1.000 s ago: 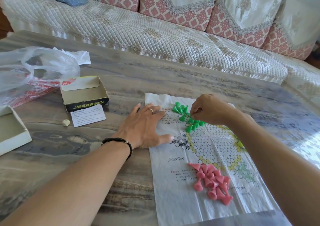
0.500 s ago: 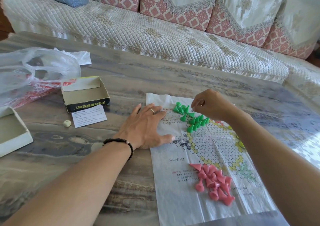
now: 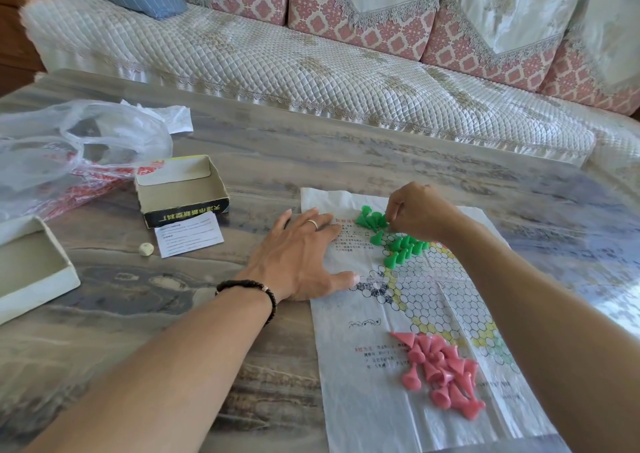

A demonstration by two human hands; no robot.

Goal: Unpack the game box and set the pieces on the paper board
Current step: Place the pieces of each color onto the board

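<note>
A person's left hand (image 3: 298, 258) lies flat with fingers spread, pressing the left edge of a paper board (image 3: 408, 314) onto a marbled table (image 3: 311, 154); a ring sits on one finger and a dark bead bracelet (image 3: 258, 291) circles the wrist. The right hand (image 3: 417, 211) reaches over the board's far end, its fingers curled and pinching at a small heap of green pieces (image 3: 372, 218); exactly what the fingertips hold is partly hidden. Just nearer, more green pieces (image 3: 401, 248) stand upright in a tight cluster on the board's printed honeycomb of circles. At the near end of the board a pile of pink pieces (image 3: 443, 373) lies tumbled on its side. To the left of the hands, an open game box (image 3: 181, 189) rests on the table, with a white leaflet (image 3: 188, 234) touching its near side and a small pale die (image 3: 145, 248) beside the leaflet. Another open white tray (image 3: 31, 272) sits at the left edge, near a crumpled clear plastic bag (image 3: 69, 144). A quilted sofa (image 3: 311, 64) runs along the far side.
</note>
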